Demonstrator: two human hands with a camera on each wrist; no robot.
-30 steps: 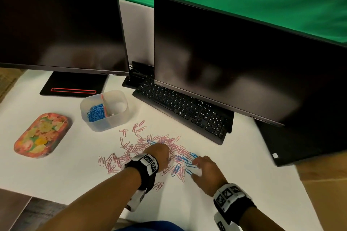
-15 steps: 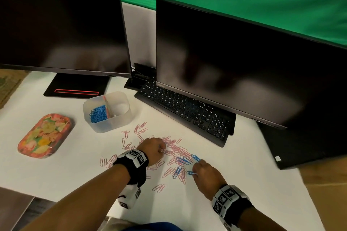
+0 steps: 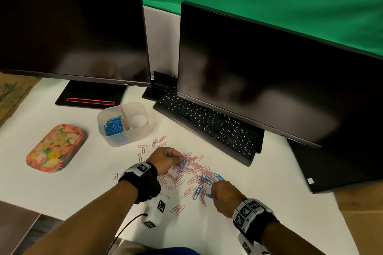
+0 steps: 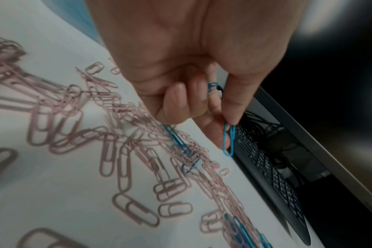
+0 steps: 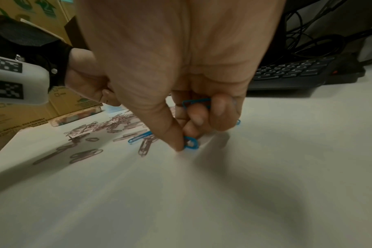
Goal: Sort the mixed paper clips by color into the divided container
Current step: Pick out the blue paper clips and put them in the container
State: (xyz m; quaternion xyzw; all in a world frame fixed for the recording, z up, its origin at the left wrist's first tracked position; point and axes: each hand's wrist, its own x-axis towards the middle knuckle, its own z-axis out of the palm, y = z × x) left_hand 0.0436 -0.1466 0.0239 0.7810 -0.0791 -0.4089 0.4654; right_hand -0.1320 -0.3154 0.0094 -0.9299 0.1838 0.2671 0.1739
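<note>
The left hand (image 3: pixel 163 160) is curled over the far side of the scattered heap, thumb and forefinger pinching a blue paper clip (image 4: pixel 228 140) that hangs down from the fingertips, with another blue clip (image 4: pixel 213 86) tucked deeper among the folded fingers. The right hand (image 3: pixel 224 197) sits nearer the person, at the heap's right edge, its thumb and fingers pinching a blue clip on the desk (image 5: pixel 191 144) while a further blue one (image 5: pixel 196 102) is trapped inside the curled fingers.

Between and ahead of the two hands the pink paper clips (image 3: pixel 192 168) lie strewn on the white desk (image 3: pixel 72 188), a few loose blue ones (image 3: pixel 207 179) mixed in just beyond the right hand. Out past the left hand, a little to its left, stands the divided container (image 3: pixel 141 132), a translucent tub; its left compartment holds a pile of sorted blue clips (image 3: pixel 114 125), and I cannot tell what lies in the right compartment.

Further left of the left hand lies a floral tin (image 3: pixel 55 148). Beyond the right hand a black keyboard (image 3: pixel 207 124) runs under the right monitor (image 3: pixel 269 72), and a second monitor (image 3: pixel 70 27) stands beyond the container. Both wrists wear black bands with white marker blocks (image 3: pixel 247 212)
</note>
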